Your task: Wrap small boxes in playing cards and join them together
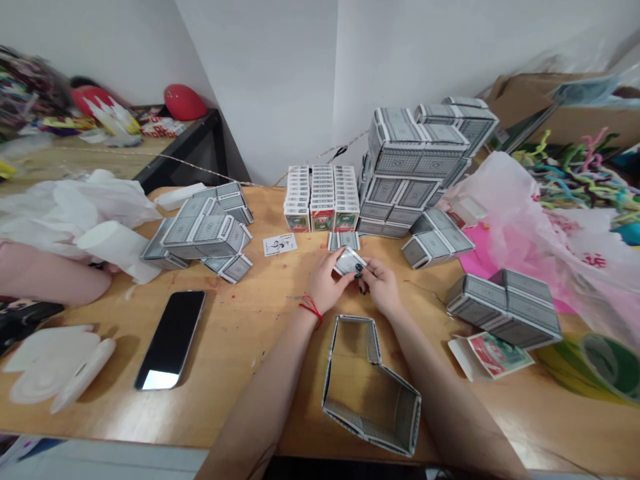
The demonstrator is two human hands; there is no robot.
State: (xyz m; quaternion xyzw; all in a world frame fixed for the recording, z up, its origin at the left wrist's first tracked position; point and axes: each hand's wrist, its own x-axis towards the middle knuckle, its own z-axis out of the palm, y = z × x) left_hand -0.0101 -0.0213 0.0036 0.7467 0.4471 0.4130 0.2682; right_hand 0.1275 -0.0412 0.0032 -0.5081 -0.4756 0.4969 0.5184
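Observation:
Both hands meet at the middle of the wooden table over a small grey-patterned playing card (pixel 349 261); whether it is one card or a thin stack I cannot tell. My left hand (pixel 326 283), with a red string at the wrist, grips its left side. The fingers of my right hand (pixel 381 283) pinch its right edge. Just beyond lie more grey-backed cards (pixel 343 241), and a joker card (pixel 280 245) rests face up to the left. Between my forearms stands an open frame of joined cards (pixel 373 407), angular in outline.
Behind my hands stand rows of card boxes (pixel 321 197). Stacked card blocks (pixel 400 160) rise at the right, with more card blocks (pixel 205 230) at the left. A phone (pixel 173 340) lies left; an opened card box (pixel 493 355) and a tape roll (pixel 593 367) are right.

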